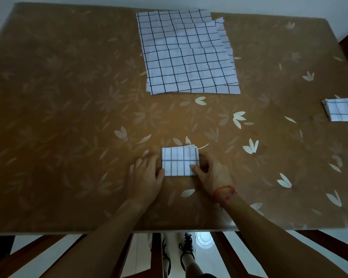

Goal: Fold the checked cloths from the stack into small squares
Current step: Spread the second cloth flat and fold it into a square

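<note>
Right hand point(211, 173) pinches the right edge of the folded cloth point(179, 161), thumb on top near its lower right corner and fingers curled along the side; red bracelet point(224, 192) on that wrist. Left hand point(147, 175) lies flat with fingers straight on the table point(68, 97) just left of the folded cloth, thumb touching its lower left edge. Stack point(187, 53) of unfolded checked cloths lies well beyond the folded cloth, and a pile of finished squares point(343, 111) sits far to its right, at the frame edge.
</note>
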The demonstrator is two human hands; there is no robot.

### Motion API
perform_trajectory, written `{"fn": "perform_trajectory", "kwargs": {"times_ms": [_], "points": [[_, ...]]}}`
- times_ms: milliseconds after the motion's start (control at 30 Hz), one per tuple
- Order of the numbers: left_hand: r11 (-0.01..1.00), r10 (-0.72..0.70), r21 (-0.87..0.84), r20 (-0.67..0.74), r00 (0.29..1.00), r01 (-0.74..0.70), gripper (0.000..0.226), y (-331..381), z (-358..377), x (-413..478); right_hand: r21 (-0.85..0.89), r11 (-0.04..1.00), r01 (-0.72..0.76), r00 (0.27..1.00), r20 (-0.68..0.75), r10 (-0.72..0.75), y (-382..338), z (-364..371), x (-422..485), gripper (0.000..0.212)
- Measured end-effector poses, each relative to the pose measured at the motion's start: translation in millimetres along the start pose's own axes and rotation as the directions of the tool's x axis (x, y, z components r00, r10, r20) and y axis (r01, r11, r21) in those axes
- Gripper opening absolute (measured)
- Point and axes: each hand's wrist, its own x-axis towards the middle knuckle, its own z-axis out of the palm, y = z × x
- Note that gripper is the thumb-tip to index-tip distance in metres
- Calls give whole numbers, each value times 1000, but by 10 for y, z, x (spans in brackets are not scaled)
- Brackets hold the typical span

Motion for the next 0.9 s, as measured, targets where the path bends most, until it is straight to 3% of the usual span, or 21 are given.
{"fn": "perform_trajectory", "kwargs": {"times_ms": [100, 233, 333, 433, 533, 667, 900], "points": [[986, 150, 71, -17, 989, -148, 44, -17, 10, 16, 11, 1000, -17, 1000, 3, 17, -19, 0, 32, 47], [919, 344, 163, 108, 933, -358, 51, -36, 39, 76, 24, 999, -49, 998, 34, 48, -49, -27, 58, 50], [905, 331, 209, 201, 922, -371, 53, -103, 98, 103, -66, 998, 22, 999, -47, -25, -114, -37, 25, 50], [906, 334, 201, 199, 921, -372, 53, -125, 136, 97, -288, 909, 300, 920, -165, -356, -276, 48, 10, 45], [901, 358, 193, 172, 918, -388, 52, -127, 154, 84, -314, 796, 517, 828, -50, -558, -438, 298, 70, 43], [893, 391, 172, 159, 907, -415, 52, -134, 148, 62, -355, 752, 555, 828, 146, -542, -394, 589, 142, 51], [904, 376, 165, 134, 917, -395, 52, -172, 196, 72, -479, 696, 535, 837, 186, -515, -377, 588, 115, 54]]}}
